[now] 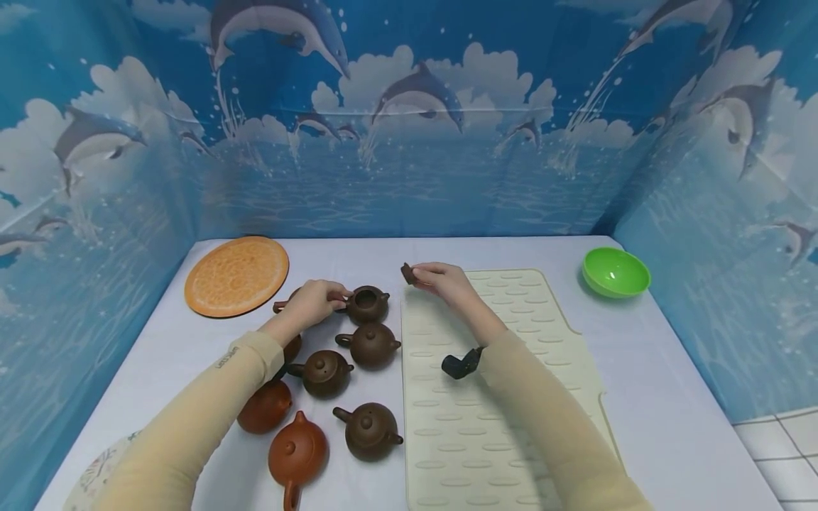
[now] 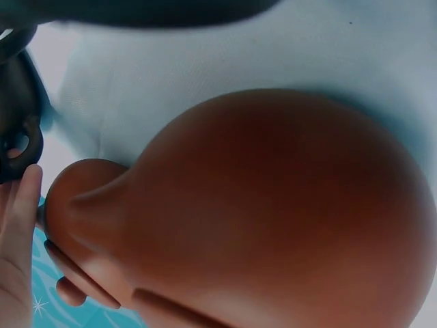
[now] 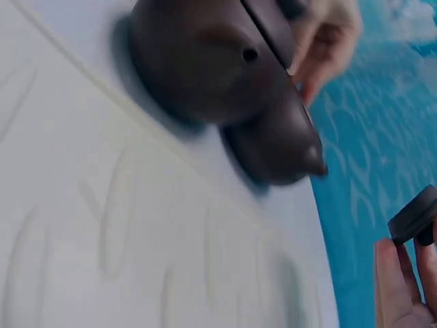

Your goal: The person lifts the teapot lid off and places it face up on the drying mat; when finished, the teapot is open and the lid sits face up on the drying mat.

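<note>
Lid is to the right of the lidless teapot and apart from it, pinched between the fingers of your right hand. The teapot's long axis runs from handle at left to spout at right; your left hand, nearer, has fingers pinching the handle.

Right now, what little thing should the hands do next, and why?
I'd probably bring the lid over the open pot. The pot's top is uncovered, the right hand holds the lid away from it, and the left hand grips the pot, which may keep it steady.
</note>
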### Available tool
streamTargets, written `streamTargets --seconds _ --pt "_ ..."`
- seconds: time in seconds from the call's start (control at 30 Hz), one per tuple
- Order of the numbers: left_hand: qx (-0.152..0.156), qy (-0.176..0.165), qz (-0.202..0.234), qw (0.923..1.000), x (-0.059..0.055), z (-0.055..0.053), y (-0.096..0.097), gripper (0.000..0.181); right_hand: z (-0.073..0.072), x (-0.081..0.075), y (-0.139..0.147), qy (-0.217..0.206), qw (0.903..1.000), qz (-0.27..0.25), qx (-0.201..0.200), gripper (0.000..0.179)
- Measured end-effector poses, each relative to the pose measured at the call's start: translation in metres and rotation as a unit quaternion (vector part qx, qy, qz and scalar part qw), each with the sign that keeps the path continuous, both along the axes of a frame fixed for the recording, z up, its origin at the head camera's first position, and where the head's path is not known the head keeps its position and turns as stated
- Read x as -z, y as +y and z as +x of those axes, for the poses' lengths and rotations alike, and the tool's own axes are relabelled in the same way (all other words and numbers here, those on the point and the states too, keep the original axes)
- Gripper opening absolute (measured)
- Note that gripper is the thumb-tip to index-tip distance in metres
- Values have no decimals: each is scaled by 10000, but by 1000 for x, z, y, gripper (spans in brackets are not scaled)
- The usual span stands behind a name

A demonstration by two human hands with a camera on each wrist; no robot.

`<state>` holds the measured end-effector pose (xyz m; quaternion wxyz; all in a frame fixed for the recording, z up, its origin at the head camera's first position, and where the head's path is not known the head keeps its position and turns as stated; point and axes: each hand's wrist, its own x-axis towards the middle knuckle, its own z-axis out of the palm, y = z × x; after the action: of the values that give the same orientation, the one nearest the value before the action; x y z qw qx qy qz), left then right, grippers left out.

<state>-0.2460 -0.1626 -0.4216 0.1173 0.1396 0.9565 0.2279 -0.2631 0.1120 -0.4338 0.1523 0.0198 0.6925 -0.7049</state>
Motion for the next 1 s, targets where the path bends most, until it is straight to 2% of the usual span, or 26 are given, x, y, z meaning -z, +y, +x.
streamTargets --seconds 0.07,0.17,0.37,0.5,0.57,0.6,0.67,0.73,0.87,1.0 --pt "-42 8 -8 10000 -1 1 0 25 0 4 12 -346 9978 -564 90 42" --pt "-96 36 -5 9999 -1 3 1 25 2 10 26 -533 9926 -1091 39 46" --pt "-111 88 17 9999 -1 4 1 25 9 17 40 -494 9863 -1561 -215 48" --pt "-99 122 16 9999 0 5 3 25 8 20 44 -835 9782 -1897 -155 49" --pt "-101 120 23 9999 1 5 3 25 7 21 47 -911 9820 -1653 -83 52" --pt "-101 120 27 9999 1 5 3 25 6 21 48 -900 9864 -1375 -53 52" --pt "-107 124 37 9999 1 4 4 25 6 22 51 -758 9952 -622 -35 53" --pt "-110 147 35 9998 2 4 3 25 6 21 54 -600 9979 235 -38 52" --pt "-136 191 33 9997 2 4 3 24 8 23 58 -364 9884 1473 -80 48" --pt "-124 239 19 9996 4 4 2 25 9 25 61 -103 9732 2295 -77 45"
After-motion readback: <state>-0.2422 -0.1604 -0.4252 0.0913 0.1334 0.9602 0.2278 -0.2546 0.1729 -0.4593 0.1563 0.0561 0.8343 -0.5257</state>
